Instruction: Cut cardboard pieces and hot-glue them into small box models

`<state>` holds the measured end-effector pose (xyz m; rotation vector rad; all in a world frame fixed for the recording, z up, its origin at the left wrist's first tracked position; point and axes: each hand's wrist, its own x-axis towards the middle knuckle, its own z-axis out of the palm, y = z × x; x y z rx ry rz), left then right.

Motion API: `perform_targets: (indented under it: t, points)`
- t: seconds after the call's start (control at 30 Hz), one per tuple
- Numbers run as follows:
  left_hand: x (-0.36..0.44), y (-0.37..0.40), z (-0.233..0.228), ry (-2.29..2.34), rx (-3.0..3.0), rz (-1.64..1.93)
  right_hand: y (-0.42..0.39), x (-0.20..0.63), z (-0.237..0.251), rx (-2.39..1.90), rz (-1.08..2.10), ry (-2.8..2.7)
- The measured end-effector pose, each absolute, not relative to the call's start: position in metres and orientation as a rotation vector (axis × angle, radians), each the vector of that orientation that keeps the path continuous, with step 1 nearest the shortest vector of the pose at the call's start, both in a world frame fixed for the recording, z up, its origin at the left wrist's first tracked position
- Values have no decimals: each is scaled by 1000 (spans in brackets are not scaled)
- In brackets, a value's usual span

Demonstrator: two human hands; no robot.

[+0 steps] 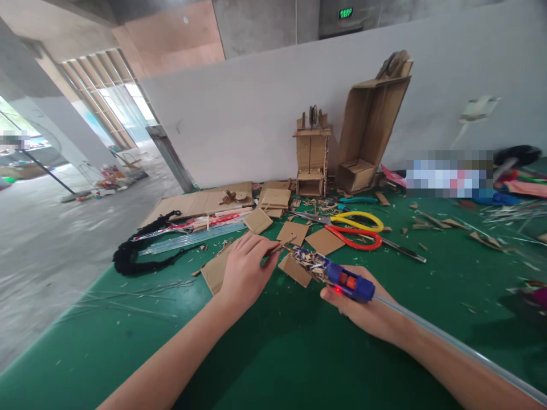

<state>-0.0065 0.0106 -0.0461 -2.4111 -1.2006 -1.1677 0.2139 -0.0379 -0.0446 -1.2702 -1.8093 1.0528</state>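
Glue gun (331, 270), blue with an orange-red part near its back end and a small red light glowing on its side, is held above the desk (273, 359) in the right hand (370, 310). That hand is closed around the gun from below. Wood-like shreds cover the front half of the barrel, and a long clear glue stick (448, 337) runs out of the rear, over the right forearm. The nozzle points left, toward a thin brown piece (282, 246) that the left hand (248, 265) pinches between thumb and fingers; whether tip and piece touch cannot be told.

Beneath the left hand lies a cardboard piece (213, 270), and beneath the barrel a cardboard square (296, 271). More squares lie just beyond. Scissors (337, 219) with one yellow and one red handle rest past the gun, with a slim black-and-silver tool (404, 249) beside the red handle.

Left of these are clear sticks (194, 239), a black yarn bundle (125, 257) and thin wires (128, 296) near the desk's left side. Farther back, a cardboard sheet (188, 206) lies flat under small round cardboard parts (235, 197). Two cardboard structures stand at the rear before a pale partition (248, 125): a short upright one (311, 149) topped with discs, and a taller, tilted one (370, 128). Brown scraps litter the green surface.
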Motion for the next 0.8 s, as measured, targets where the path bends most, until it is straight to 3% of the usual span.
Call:
perform_targets:
  t: [0.53, 0.8]
  points:
    - [-4, 9, -42, -1258, -2451, -1139, -41, 214, -42, -1122, 1019, -1773]
    - [-4, 9, -27, -1874, -2561, -1347, -23, 227, -57, -1183, 931, -1350]
